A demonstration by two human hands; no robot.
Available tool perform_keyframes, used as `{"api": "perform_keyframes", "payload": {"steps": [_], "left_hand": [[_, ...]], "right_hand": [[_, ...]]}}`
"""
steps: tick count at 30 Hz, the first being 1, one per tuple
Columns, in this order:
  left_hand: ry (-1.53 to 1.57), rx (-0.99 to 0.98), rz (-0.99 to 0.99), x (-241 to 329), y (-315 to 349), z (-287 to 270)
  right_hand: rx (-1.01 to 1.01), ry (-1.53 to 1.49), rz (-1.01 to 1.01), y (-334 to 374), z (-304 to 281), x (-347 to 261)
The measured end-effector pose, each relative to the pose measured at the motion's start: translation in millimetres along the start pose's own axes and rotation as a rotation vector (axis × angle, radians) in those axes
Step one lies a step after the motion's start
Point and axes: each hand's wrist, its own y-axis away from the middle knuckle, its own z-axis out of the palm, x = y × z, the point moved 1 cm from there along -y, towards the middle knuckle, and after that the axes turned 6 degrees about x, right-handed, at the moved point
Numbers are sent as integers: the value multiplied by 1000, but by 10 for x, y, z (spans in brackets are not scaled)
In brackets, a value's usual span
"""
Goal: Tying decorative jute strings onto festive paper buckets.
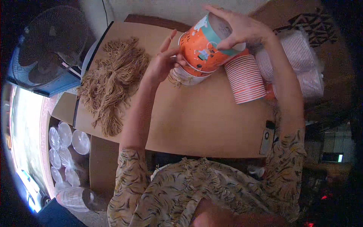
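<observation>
An orange paper bucket (202, 49) with a teal band and small printed figures is tilted above the far side of the table. My right hand (244, 28) is closed over its upper end, thumb pressed on the outside wall. On the bucket's left side, my left hand (164, 62) holds it near the lower rim with curled fingers, the index finger raised. Directly below is a white tub (194, 80) with tan strands at its left edge; whether the two are nested I cannot tell. To the right lies a stack of red-and-white striped paper cups or tubs (245, 79).
A heap of tan twine (115, 81) covers the left of the brown table (196, 125). Plastic-wrapped stacks of tubs (298, 56) stand at the right. A fan (53, 45) is at the far left, with bagged clear plastic lids or bowls (65, 136) below it.
</observation>
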Motion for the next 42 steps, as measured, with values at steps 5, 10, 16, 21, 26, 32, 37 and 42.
{"api": "perform_keyframes", "payload": {"steps": [5,10,16,21,26,32,37,42], "left_hand": [[-101,33,-13,-25,78,93],[-143,110,-18,-164,261,160],[-42,254,114,-335,437,161],[2,382,214,-561,540,-4],[-348,366,339,-706,578,70],[-602,370,552,-884,548,251],[-778,377,606,-907,557,324],[-836,467,676,-969,564,437]], "right_hand": [[-113,-84,-9,-45,50,104],[1,-102,84,34,176,29],[80,1,71,69,327,79],[103,36,62,55,413,100],[130,33,43,65,422,127],[143,1,68,67,362,40],[135,27,40,80,329,111],[154,11,52,90,373,71]]}}
